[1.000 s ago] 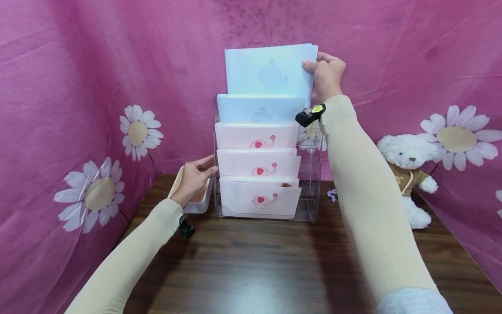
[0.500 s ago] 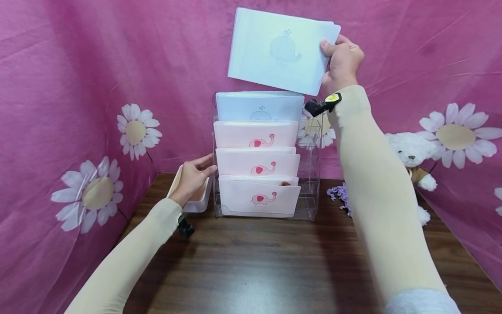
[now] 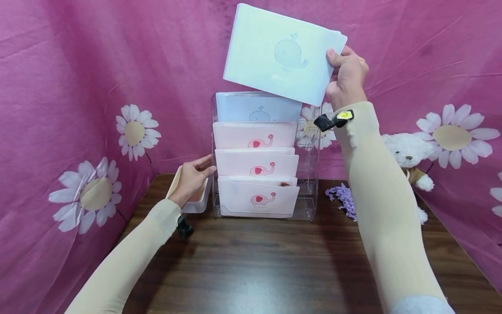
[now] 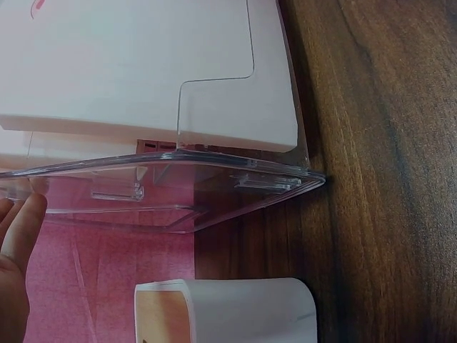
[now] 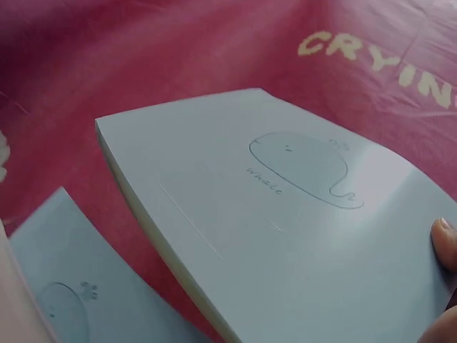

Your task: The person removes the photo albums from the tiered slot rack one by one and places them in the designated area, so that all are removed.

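Note:
My right hand (image 3: 349, 72) pinches the right edge of a pale blue notebook (image 3: 270, 52), thumb on the front cover. The cover bears a whale drawing, and the word "whale" is readable in the right wrist view. The notebook is tilted above a clear tiered rack (image 3: 307, 205). The rack holds another blue whale notebook (image 3: 239, 104) at the back and pink elephant-print notebooks (image 3: 235, 135) in the lower tiers in front. My left hand (image 3: 192, 179) touches the rack's left side with fairly straight fingers; in the left wrist view, its fingertips (image 4: 28, 214) meet the clear side panel (image 4: 164, 200).
A white box (image 3: 200, 205) stands left of the rack, partly behind my left hand. Purple shredded filler (image 3: 343, 198) lies to the right, before a white teddy bear (image 3: 408, 150) partly hidden by my right arm. Pink cloth (image 3: 176, 52) hangs behind the wooden table (image 3: 235, 266).
The blue notebook has risen out of the rack's rear tier, shifted right and tipped its right side downward. More purple filler shows. My left hand stays in place.

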The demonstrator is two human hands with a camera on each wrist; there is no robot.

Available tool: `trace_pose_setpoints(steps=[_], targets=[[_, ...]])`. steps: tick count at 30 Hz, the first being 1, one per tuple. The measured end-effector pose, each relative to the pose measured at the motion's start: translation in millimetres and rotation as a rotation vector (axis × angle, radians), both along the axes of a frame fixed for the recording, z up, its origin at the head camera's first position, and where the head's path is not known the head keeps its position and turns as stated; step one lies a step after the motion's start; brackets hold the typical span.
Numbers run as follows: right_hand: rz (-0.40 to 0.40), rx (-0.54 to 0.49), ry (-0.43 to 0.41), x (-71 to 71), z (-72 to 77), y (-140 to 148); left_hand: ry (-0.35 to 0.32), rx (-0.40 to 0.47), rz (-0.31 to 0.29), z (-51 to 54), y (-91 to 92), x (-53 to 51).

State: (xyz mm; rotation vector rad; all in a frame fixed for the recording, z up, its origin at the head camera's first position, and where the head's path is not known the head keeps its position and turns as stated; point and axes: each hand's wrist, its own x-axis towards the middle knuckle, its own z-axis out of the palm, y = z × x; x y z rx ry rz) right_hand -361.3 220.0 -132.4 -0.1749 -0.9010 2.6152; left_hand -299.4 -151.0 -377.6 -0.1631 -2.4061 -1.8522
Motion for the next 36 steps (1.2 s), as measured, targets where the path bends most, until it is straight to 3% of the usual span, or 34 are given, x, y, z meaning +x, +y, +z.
trace_pose_setpoints(steps=[10,23,29,36], targets=[[0.029,0.047,0.056,32.2,-24.1,-8,0.03,-0.001,-0.006,1.2,3.2,-0.7],[0.055,0.101,0.133,67.6,-60.3,-5,0.01,0.005,-0.001,1.8,9.7,-2.2],[0.063,0.134,0.126,88.5,-87.2,-6,0.002,-0.023,0.014,2.3,9.4,-3.0],[0.11,0.118,0.085,113.9,-128.8,-8,0.002,-0.016,0.007,4.0,9.9,-1.9]])
